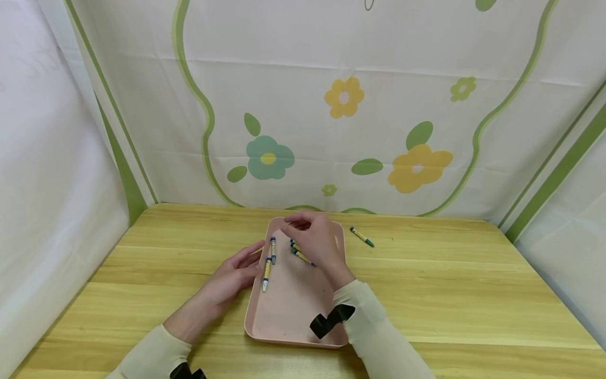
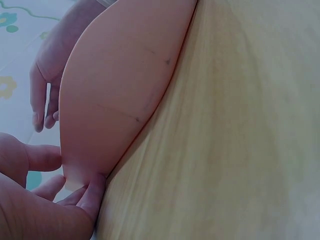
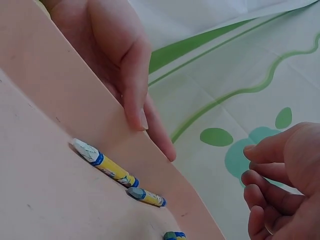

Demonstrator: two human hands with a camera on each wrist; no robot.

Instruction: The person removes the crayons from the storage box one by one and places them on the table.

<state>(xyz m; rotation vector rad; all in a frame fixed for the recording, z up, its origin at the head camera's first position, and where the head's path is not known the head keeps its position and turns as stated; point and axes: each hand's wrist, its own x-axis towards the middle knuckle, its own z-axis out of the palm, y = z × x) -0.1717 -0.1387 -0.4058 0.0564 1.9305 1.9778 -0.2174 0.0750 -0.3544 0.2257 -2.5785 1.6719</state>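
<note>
Here's my left hand at the left wall of the pink tray, fingers extended and slightly apart, tips against the wall from outside, pinching nothing. Over the tray's far part, my right hand is raised, fingers loosely curled, thumb near forefinger, and no crayon shows between them.

Inside, along the tray's left wall, a grey-tipped crayon and a white-tipped crayon lie nearly in line, so close I can't tell whether they touch. Nearer the tray's middle, partly under my right hand, come more crayons, at least two. Outside, beyond the tray's right wall, a green-tipped crayon lies on the table.

So, handling crayons in this tray, I'd judge the left should brace lightly: a hard push could slide the tray and set them rolling. The right calls for a low approach, thumb and forefinger across one barrel's middle, clear of the waxy tip, any crayon set down gently, parallel to the tray's wall.
</note>
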